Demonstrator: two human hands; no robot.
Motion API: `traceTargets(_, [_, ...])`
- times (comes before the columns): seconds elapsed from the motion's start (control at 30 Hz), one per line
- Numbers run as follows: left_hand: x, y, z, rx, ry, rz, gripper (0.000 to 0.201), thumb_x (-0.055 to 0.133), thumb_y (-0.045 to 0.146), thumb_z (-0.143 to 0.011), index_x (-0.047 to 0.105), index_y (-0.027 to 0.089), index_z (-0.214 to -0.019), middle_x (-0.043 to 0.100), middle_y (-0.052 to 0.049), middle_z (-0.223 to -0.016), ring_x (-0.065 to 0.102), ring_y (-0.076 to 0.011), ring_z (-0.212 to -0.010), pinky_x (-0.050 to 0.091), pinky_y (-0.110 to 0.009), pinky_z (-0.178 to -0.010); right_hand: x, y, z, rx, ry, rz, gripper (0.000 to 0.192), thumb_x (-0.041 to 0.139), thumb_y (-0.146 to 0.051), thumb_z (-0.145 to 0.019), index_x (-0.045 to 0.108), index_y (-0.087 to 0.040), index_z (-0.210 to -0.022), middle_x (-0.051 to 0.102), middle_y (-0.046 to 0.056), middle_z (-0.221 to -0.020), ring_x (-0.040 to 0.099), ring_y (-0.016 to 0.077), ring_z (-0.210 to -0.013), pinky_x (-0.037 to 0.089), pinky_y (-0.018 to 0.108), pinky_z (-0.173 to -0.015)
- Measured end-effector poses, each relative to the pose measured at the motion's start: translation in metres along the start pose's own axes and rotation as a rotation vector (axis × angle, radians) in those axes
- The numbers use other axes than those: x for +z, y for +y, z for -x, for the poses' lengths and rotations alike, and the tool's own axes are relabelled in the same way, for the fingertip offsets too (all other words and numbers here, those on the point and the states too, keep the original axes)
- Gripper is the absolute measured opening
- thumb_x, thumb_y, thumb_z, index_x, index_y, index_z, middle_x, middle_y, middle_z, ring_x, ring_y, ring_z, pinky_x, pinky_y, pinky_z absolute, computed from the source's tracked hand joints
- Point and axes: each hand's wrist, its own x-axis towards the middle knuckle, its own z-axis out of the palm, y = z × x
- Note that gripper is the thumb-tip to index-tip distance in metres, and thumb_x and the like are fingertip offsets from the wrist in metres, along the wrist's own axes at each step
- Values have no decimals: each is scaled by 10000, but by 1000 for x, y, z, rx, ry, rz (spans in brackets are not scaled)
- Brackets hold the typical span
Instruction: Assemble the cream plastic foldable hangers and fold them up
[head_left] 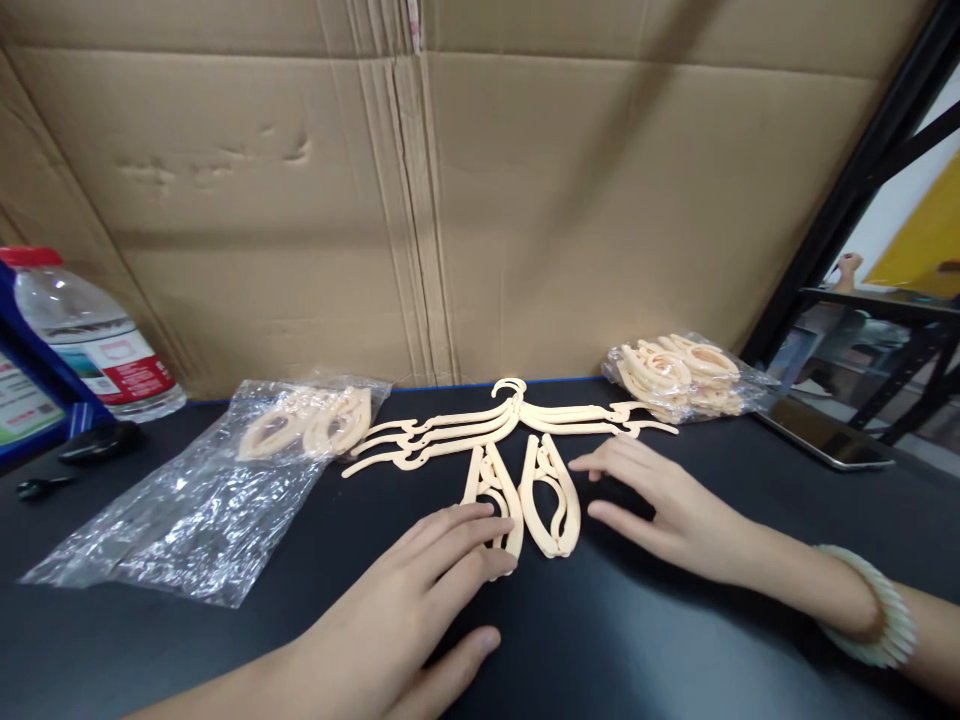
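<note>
At table centre I see two folded hangers [525, 495] below spread hangers [495, 425]. My left hand [420, 590] lies flat, fingertips on one; my right hand [660, 505] rests open just beside the other. Bagged hangers [679, 375] lie behind, a plastic bag [202, 500] at left.
</note>
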Motion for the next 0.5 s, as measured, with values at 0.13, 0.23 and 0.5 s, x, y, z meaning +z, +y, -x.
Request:
traceTargets(0.13, [0,-5,0,28,98,35,298,498,200,-901,526,238,-1195,543,-63,-1344,438,-219,-1299,423,-371,-1077,-4,39,-3,34,158,160,181,513,-205,-900,591,-186,-1062,630,101,-1003,582,241,-958,490,399,-845])
traceTargets(0.23, [-1,-14,-3,50,150,57,292,488,162,-903,518,236,-1184,570,-63,-1281,478,-206,-1245,442,-352,-1047,-6,64,-4,81,203,198,175,507,-214,-894,602,-183,-1038,653,108,-987,610,253,-936,506,415,-831])
traceTargets(0.5, [1,-30,-6,-4,213,134,238,468,141,-917,534,220,-1131,590,-86,-1169,563,-194,-1117,504,-332,-942,0,85,-3,115,145,214,246,508,-272,-910,622,-180,-1108,635,132,-1095,595,277,-1039,485,463,-918])
